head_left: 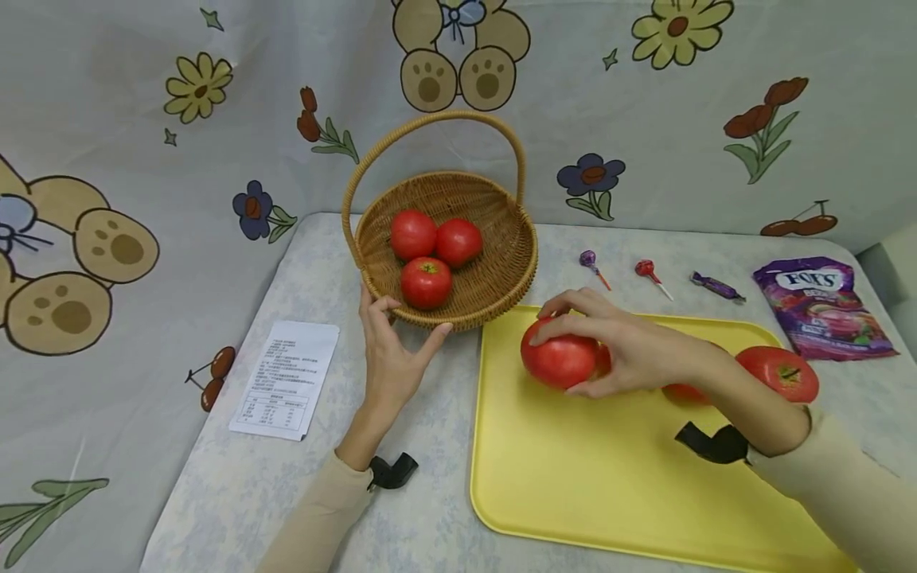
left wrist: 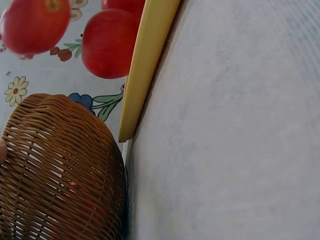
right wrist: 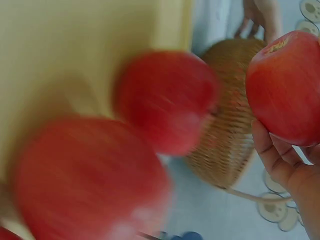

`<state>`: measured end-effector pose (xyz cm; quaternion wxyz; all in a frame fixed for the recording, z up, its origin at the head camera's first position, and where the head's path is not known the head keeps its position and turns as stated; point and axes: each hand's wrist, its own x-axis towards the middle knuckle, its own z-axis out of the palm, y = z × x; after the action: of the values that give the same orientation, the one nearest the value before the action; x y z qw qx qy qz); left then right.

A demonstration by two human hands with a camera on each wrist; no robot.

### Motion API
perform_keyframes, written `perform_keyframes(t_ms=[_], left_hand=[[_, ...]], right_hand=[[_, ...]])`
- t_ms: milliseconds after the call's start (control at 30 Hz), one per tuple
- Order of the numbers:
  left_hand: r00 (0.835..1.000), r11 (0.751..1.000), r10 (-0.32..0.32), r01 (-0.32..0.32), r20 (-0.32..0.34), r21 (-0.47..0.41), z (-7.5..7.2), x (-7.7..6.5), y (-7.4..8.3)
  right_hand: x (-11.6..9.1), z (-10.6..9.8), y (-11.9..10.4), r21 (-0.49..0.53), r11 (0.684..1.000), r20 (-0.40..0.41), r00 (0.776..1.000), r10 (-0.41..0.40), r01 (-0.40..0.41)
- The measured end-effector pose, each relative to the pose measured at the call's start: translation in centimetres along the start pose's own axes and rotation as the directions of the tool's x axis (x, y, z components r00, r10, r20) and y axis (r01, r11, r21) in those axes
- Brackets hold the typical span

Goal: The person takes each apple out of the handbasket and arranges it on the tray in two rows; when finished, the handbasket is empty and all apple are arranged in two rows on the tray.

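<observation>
My right hand [head_left: 619, 346] grips a red apple [head_left: 553, 358] above the left part of the yellow tray [head_left: 573, 469]. In the right wrist view the held apple [right wrist: 287, 92] sits in the curled fingers. My left hand [head_left: 392, 358] holds the near left rim of the wicker basket [head_left: 501, 231], thumb along its front and fingers at its side. The basket tilts toward me, its arched handle up, with three red apples [head_left: 426, 282] inside. More apples lie in the tray, one red apple [head_left: 777, 374] at its right, others partly hidden by my right hand and forearm.
A printed paper sheet [head_left: 286, 380] lies left of the basket. Behind the tray are a purple lollipop [head_left: 588, 259], a red lollipop [head_left: 645, 268] and a purple wrapped candy [head_left: 716, 286]. A purple candy bag [head_left: 820, 306] lies at the right. A patterned cloth hangs behind the table.
</observation>
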<state>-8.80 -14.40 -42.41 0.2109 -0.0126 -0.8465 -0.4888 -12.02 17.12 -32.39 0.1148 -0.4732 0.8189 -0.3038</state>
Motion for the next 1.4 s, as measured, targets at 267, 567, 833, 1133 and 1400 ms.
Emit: perform_keyframes(t_ms=[267, 567, 833, 1133, 1400], left_hand=[[1.000, 1.000, -0.001, 0.001, 0.001, -0.003, -0.2, -0.1, 0.0], [1.000, 1.000, -0.007, 0.007, -0.002, -0.009, -0.2, -0.1, 0.1], [1.000, 1.000, 0.000, 0.000, 0.002, -0.011, -0.1, -0.1, 0.1], [1.000, 1.000, -0.007, 0.007, 0.001, -0.011, -0.1, 0.0, 0.1], [1.000, 1.000, 0.001, -0.001, 0.004, -0.010, 0.0, 0.0, -0.1]], right_hand=[[-2.0, 4.0, 0.0, 0.035, 0.999, 0.087, 0.996, 0.020, -0.023], [-2.8, 6.6, 0.1, 0.030, 0.999, 0.098, 0.995, -0.036, 0.033], [-3.6, 7.9, 0.1, -0.091, 0.995, 0.091, 0.995, -0.042, 0.050], [-4.2, 8.0, -0.2, -0.114, 0.990, 0.061, 0.995, -0.075, 0.081], [-4.6, 8.0, -0.1, -0.060, 0.996, 0.068, 0.996, -0.060, 0.064]])
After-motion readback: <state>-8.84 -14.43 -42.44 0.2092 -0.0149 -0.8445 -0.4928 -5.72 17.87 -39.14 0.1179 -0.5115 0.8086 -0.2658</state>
